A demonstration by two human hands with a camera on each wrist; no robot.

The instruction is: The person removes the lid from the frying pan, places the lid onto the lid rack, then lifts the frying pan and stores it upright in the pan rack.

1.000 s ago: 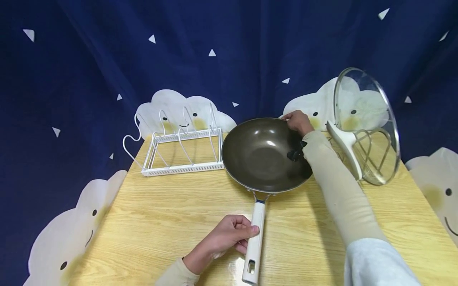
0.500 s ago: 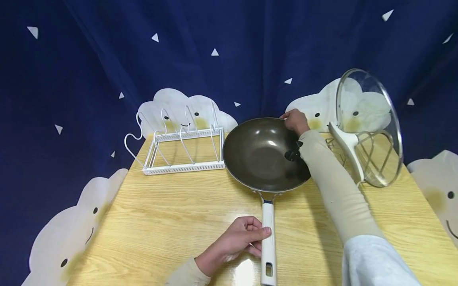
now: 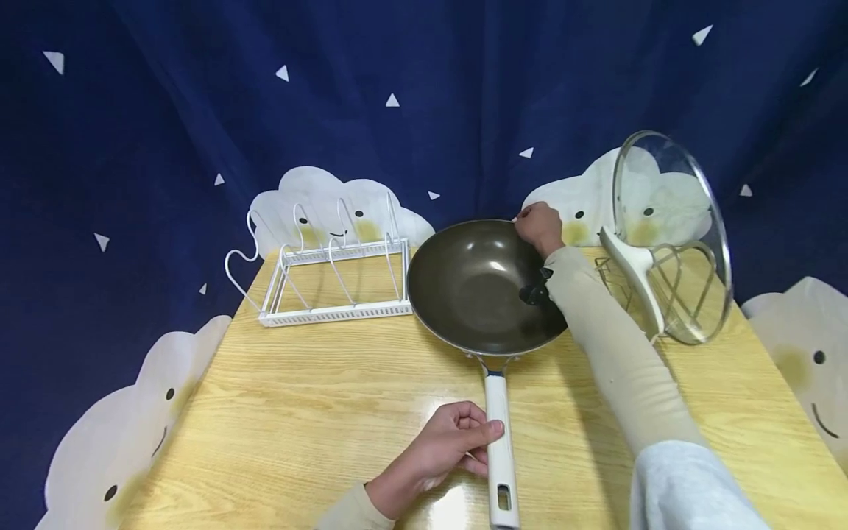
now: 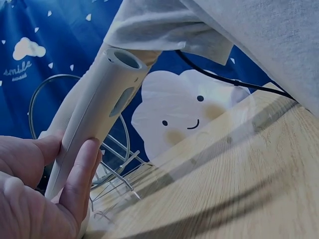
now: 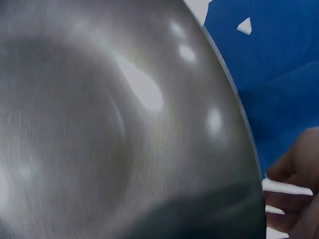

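Observation:
A deep frying pan (image 3: 486, 294) with a dark brown inside and a cream handle (image 3: 500, 449) lies across the middle of the head view, its inside facing up. My left hand (image 3: 457, 442) pinches the handle between thumb and fingers; the left wrist view shows the hollow handle end (image 4: 107, 89) angled upward above that hand. At the far right of the rim, my right hand (image 3: 539, 224) grips the edge, its fingertips partly hidden. In the right wrist view, curled fingers (image 5: 299, 169) appear beside the pan's rim.
A white wire rack (image 3: 338, 313) stands at the pan's left, its side right by the rim. To the right, a glass lid (image 3: 718, 213) stands upright, with a white curved piece (image 3: 636, 269) and metal wire loops beside it. A dark curtain (image 3: 424, 88) hangs behind the wooden table (image 3: 298, 412).
The pan's handle has swung to the right, with my left hand moving along with it. My right hand has shifted slightly left at the rim. The rack and lid stay put.

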